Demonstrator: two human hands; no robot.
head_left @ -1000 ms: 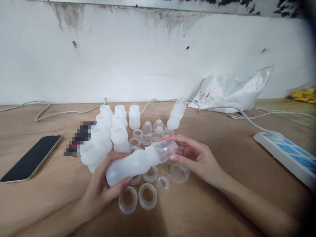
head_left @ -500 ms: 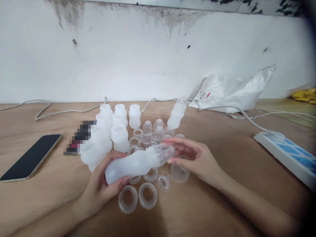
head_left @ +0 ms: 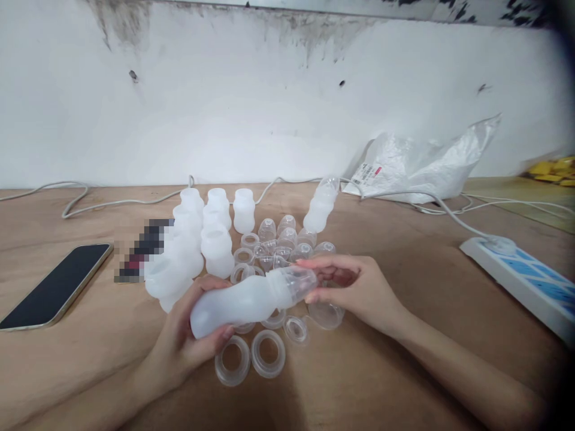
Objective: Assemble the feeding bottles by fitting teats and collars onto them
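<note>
A translucent white baby bottle (head_left: 233, 305) lies tilted across my view, held off the table. My left hand (head_left: 188, 329) wraps round its base end, thumb underneath and fingers over the top. A clear dome cap (head_left: 294, 284) covers the bottle's other end, and my right hand (head_left: 345, 281) pinches it between thumb and fingers. Below the bottle lie two clear rings (head_left: 268, 354), a small clear nipple-like part (head_left: 296, 329) and a clear round piece (head_left: 327, 314). Behind are several clear dome caps (head_left: 286, 236) and more rings (head_left: 250, 240), partly hidden.
Several open white bottles (head_left: 217, 248) stand at the left, and a capped one (head_left: 320, 206) stands behind the caps. Two phones, one a black phone (head_left: 58, 287), lie further left. A plastic bag (head_left: 413, 167), a cable (head_left: 426, 197) and a power strip (head_left: 521, 281) occupy the right side.
My right fingers have closed a little more on the clear cap. The bottle stays in my left hand, almost unmoved. The view has shifted slightly.
</note>
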